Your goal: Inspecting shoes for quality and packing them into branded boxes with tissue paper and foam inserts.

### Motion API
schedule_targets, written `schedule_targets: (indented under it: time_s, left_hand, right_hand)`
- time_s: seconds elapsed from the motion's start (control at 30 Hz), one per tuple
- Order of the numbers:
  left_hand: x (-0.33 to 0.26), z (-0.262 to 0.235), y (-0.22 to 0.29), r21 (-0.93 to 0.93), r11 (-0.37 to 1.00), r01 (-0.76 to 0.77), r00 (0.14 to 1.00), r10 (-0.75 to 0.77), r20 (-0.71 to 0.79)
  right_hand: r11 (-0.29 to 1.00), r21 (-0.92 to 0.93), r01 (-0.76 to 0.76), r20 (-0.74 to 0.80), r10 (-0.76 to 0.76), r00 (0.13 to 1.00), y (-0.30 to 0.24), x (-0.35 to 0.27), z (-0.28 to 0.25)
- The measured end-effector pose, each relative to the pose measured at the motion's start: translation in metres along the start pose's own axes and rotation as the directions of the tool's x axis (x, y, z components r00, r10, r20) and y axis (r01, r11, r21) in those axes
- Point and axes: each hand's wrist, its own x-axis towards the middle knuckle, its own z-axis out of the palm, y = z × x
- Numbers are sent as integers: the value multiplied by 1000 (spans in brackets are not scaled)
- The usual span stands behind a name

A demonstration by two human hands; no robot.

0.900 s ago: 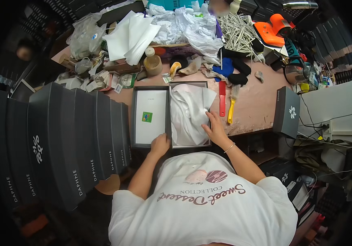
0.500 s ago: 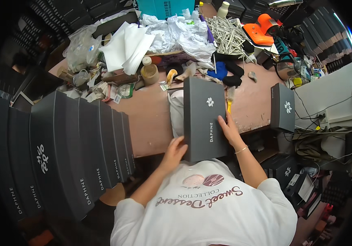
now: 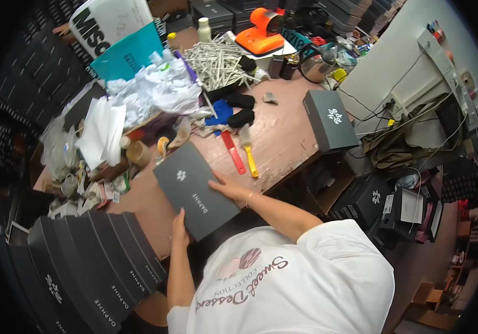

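A dark grey shoebox (image 3: 195, 192) with a pale flower-like mark on its lid sits between my hands at the near edge of the pinkish workbench (image 3: 283, 131). My left hand (image 3: 180, 228) grips its near left side, the thumb at the lid's edge. On the opposite side, my right hand (image 3: 229, 187) holds the right edge, fingers reaching over the lid. The box looks closed, and its contents are hidden. Just beyond my right hand lie a yellow-handled brush (image 3: 249, 153) and a red flat-handled tool (image 3: 233, 152).
More grey shoeboxes (image 3: 91, 273) are stacked at the left. Another shoebox (image 3: 330, 121) stands at the bench's right end. Crumpled white paper (image 3: 155, 86), a heap of pale sticks (image 3: 216, 64) and an orange device (image 3: 261, 33) crowd the back. Cables (image 3: 369, 114) hang at the right.
The view has swung right. The shoebox, upright in the picture before, now slants with its lid facing up; the white paper beside it no longer shows. Both hands remain on it.
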Motion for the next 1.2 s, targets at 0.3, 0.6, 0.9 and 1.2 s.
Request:
schedule_targets:
  time_s: [0.3,0.6,0.9,1.2]
  left_hand:
    - [5,256,15,259,836,-483,734,225,641]
    - [79,455,-66,495,863,-99,806,-222,549]
    - [77,552,-159,166,979,118,877,-181,445]
    - [120,529,-83,500,850,167,828,-396,397]
  right_hand:
    - [859,501,-103,-234,249,940,-119,-121,-350]
    - [821,330,-466,-326,562,760,-45,-138,-561]
    - [851,345,-396,-191,477,858,-31,-117,-595]
    - [715,-501,-487,-705,-12,709,-67,-80,-590]
